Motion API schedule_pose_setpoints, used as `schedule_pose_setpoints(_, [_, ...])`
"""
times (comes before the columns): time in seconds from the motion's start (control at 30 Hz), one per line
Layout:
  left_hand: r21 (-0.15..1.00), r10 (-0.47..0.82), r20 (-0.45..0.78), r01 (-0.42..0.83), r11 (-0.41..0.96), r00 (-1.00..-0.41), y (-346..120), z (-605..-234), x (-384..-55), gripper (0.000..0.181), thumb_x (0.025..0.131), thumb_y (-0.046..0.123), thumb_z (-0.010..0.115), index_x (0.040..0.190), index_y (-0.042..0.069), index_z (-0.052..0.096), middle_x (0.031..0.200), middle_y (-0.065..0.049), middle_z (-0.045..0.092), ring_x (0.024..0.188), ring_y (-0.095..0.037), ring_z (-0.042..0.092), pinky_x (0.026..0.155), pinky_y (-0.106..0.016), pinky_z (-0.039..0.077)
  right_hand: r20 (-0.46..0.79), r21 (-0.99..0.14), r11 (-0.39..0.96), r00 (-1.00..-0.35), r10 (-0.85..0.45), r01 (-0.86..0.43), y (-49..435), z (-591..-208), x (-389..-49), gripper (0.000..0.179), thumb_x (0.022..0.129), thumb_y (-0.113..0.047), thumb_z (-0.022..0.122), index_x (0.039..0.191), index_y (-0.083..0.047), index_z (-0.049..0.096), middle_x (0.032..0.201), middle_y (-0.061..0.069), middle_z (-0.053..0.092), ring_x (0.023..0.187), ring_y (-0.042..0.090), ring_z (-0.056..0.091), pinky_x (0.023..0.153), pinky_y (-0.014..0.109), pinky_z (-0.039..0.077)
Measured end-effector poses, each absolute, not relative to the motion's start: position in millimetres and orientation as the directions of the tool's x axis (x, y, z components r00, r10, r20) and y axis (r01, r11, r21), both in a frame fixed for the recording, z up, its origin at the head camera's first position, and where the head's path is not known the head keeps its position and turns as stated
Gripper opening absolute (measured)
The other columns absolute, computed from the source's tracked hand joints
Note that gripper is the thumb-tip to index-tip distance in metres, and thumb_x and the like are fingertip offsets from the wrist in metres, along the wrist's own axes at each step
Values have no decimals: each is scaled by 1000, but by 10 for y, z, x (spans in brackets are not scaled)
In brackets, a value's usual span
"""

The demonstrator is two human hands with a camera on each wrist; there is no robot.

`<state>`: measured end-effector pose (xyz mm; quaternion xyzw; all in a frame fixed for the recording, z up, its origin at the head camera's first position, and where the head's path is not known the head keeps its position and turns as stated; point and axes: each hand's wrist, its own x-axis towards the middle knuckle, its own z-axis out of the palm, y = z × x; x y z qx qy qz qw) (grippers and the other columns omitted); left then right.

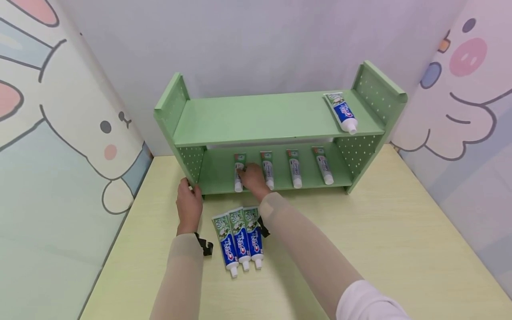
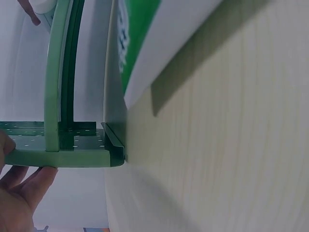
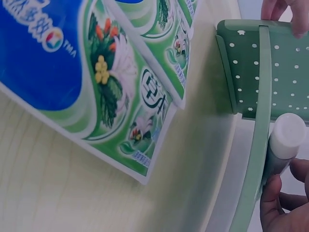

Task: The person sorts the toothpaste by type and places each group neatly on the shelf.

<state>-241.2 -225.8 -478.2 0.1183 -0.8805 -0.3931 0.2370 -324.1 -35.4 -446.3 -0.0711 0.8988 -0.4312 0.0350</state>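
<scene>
My right hand point(image 1: 254, 178) pinches the leftmost toothpaste tube point(image 1: 238, 184) on the lower board of a green two-tier shelf point(image 1: 240, 116). The right wrist view shows thumb and fingers on either side of that tube, its white cap point(image 3: 288, 134) facing outward at the front lip. My left hand point(image 1: 189, 206) grips the front edge of the shelf's left side panel; in the left wrist view, thumb and fingers lie on opposite sides of the panel point(image 2: 82, 158). More toothpaste tubes point(image 1: 295, 169) lie in a spaced row to the right, caps forward.
Three blue-and-green toothpaste tubes point(image 1: 240, 238) lie side by side on the pale wooden table point(image 1: 400, 249), in front of the shelf. Another blue-and-green tube point(image 1: 342, 111) lies at the right end of the upper board. Walls with cartoon animals stand on both sides.
</scene>
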Motion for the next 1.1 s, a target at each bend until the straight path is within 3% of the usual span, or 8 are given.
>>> schedule_pose_setpoints(0.37, [751,-386,329,-9,660,-862,-2261,-4762,-2399,33,104,17,45,130,-3,43,116,-21,52,90,-35,60,68,-46,52,105,-788,590,-982,-154,-176,-311,-4414,-3140,24,100,-22,57,87,-3,62,68,5,57,54,14,48,46,26,40])
schedule_pose_setpoints(0.67, [754,-392,309,-28,657,-866,-2268,-4795,-2410,35,104,19,44,131,-2,42,118,-21,53,94,-35,61,70,-47,53,135,-825,526,-977,-167,-204,-243,-4342,-3017,34,99,-21,60,120,6,61,84,9,63,60,15,52,50,26,45])
schedule_pose_setpoints(0.87, [746,-390,326,-19,666,-861,-2279,-4808,-2433,35,104,18,43,131,-3,43,117,-21,53,94,-36,60,70,-47,53,159,-840,486,-966,-204,-241,-192,-4265,-2911,41,98,-19,61,131,5,56,98,11,66,70,18,60,55,27,49])
schedule_pose_setpoints(1.1, [751,-394,306,-34,659,-867,-2264,-4778,-2430,36,104,21,42,133,-2,42,120,-20,52,96,-34,60,72,-46,53,144,-839,487,-962,-232,-243,-139,-4209,-2804,44,98,-22,62,134,3,56,98,8,65,86,20,63,62,29,52])
